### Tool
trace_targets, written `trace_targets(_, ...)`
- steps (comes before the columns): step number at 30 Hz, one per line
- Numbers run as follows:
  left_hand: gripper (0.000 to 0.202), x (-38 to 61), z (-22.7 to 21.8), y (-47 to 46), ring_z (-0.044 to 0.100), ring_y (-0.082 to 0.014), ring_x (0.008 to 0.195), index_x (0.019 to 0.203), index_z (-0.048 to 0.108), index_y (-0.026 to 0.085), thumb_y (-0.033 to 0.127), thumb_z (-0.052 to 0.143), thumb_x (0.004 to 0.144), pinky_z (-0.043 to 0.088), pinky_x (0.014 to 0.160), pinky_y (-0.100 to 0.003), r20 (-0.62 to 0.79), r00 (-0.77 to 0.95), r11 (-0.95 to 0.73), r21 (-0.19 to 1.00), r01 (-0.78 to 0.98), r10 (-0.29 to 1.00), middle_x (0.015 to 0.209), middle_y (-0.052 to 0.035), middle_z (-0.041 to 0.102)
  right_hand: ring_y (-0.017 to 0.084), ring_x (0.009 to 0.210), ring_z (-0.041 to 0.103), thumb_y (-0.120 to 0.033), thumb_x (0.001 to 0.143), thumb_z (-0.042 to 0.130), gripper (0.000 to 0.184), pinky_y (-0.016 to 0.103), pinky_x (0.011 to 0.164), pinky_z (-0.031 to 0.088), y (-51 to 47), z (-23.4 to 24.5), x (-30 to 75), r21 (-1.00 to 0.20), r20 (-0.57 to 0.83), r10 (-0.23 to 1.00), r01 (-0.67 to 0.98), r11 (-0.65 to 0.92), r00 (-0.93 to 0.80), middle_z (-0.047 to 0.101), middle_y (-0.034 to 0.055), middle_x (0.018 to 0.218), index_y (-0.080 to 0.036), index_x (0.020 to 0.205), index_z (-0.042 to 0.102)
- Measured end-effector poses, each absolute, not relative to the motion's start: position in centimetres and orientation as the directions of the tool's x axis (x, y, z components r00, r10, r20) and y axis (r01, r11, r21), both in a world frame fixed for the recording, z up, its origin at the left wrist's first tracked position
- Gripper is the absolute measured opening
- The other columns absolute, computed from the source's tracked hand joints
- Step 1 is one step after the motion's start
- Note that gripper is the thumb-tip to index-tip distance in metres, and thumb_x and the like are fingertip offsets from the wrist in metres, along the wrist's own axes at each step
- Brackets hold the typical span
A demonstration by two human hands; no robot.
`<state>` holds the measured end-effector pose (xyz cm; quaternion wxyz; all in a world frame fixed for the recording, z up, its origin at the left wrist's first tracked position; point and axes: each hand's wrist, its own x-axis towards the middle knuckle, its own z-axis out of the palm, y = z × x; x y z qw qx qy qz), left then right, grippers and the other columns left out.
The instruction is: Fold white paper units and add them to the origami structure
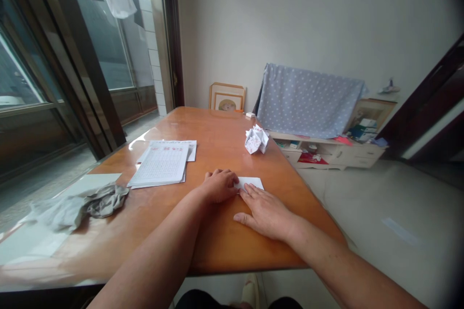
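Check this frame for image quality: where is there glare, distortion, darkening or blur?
Head view: window light causes glare on the wooden table, the wide-angle lens visibly bends the window frame, the right edge and corners darken, and the left hand and right hand look sharp, with no obvious motion blur.

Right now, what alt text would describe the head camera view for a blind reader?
A person's left hand and right hand press a white paper onto a wooden table, beside a stack of printed papers and a crumpled paper ball.
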<state>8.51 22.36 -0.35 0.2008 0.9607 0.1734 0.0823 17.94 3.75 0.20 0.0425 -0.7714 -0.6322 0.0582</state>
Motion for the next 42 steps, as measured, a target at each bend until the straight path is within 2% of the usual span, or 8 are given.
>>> trace_targets(11,0.028,8.7,-0.6,23.0,0.051,-0.0334,0.117,0.109,0.064,0.031,0.037,0.059,0.082,0.037,0.094,-0.049,0.051,0.942,-0.89,0.346,0.295,0.332,0.123,-0.0034,0.065,0.034,0.147,0.033,-0.077,0.09,0.037,0.092,0.046,0.121,0.025,2.0,0.2,18.6,-0.072,0.03,0.967,0.965,-0.251,0.253,0.04,0.0222,0.156,-0.007,0.149,0.046)
trace_targets(18,0.027,8.8,-1.2,23.3,0.052,-0.0322,0.115,0.108,0.063,0.032,0.038,0.058,0.081,0.036,0.095,-0.048,0.075,0.941,-0.896,0.338,0.288,0.331,0.12,-0.0018,0.066,0.034,0.146,0.035,-0.079,0.089,0.036,0.093,0.047,0.121,0.025,0.1,-0.1,20.0,-0.046,0.034,0.943,0.943,-0.329,0.331,0.041,0.0209,0.155,-0.008,0.149,0.048)
trace_targets(26,0.028,9.0,-1.1,23.3,0.052,-0.0322,0.115,0.107,0.063,0.033,0.041,0.058,0.081,0.036,0.094,-0.047,0.067,0.938,-0.896,0.326,0.302,0.341,0.121,-0.0025,0.065,0.036,0.146,0.035,-0.077,0.09,0.036,0.092,0.052,0.12,0.023,-1.1,-0.1,21.5,0.012,0.06,0.936,0.937,-0.349,0.348,0.042,0.0215,0.154,-0.007,0.148,0.048)
trace_targets(29,0.029,9.0,-1.0,23.2,0.052,-0.032,0.115,0.107,0.063,0.033,0.041,0.058,0.08,0.036,0.094,-0.047,0.062,0.938,-0.897,0.319,0.305,0.341,0.121,-0.0023,0.065,0.035,0.144,0.038,-0.07,0.094,0.038,0.084,0.052,0.121,0.024,-1.1,0.3,21.9,0.01,0.101,0.937,0.942,-0.336,0.334,0.044,0.0226,0.152,-0.005,0.147,0.049)
trace_targets(34,0.027,8.9,-1.1,23.1,0.053,-0.0308,0.114,0.106,0.065,0.032,0.039,0.057,0.081,0.036,0.094,-0.047,0.083,0.934,-0.897,0.319,0.306,0.348,0.119,-0.0027,0.066,0.026,0.141,0.044,-0.037,0.101,0.04,0.051,0.043,0.121,0.027,1.4,0.9,20.5,-0.09,0.224,0.946,0.971,-0.221,0.236,0.052,0.0169,0.148,-0.009,0.141,0.054)
trace_targets(37,0.026,8.7,-1.1,23.1,0.053,-0.0303,0.114,0.107,0.065,0.033,0.038,0.056,0.083,0.036,0.095,-0.047,0.092,0.934,-0.894,0.336,0.298,0.346,0.12,-0.0019,0.067,0.025,0.136,0.051,-0.028,0.1,0.039,0.046,0.038,0.115,0.037,3.3,0.8,19.2,-0.182,0.193,0.966,0.974,-0.136,0.17,0.056,0.0154,0.145,-0.01,0.14,0.054)
trace_targets(40,0.026,8.6,-1.1,23.2,0.053,-0.0289,0.116,0.107,0.066,0.035,0.032,0.05,0.087,0.036,0.097,-0.047,0.092,0.936,-0.886,0.365,0.285,0.339,0.123,0.0007,0.067,0.025,0.12,0.063,-0.023,0.099,0.037,0.042,0.037,0.102,0.048,4.2,0.5,18.3,-0.228,0.121,0.972,0.959,-0.169,0.2,0.062,0.014,0.137,-0.013,0.135,0.056)
trace_targets(42,0.029,8.6,-1.1,23.4,0.053,-0.0279,0.117,0.108,0.066,0.036,0.028,0.045,0.09,0.036,0.098,-0.047,0.093,0.935,-0.883,0.374,0.285,0.341,0.125,0.0026,0.067,0.026,0.118,0.063,-0.021,0.098,0.037,0.041,0.037,0.1,0.048,4.3,0.2,18.1,-0.223,0.104,0.969,0.955,-0.197,0.224,0.064,0.0138,0.135,-0.014,0.133,0.057)
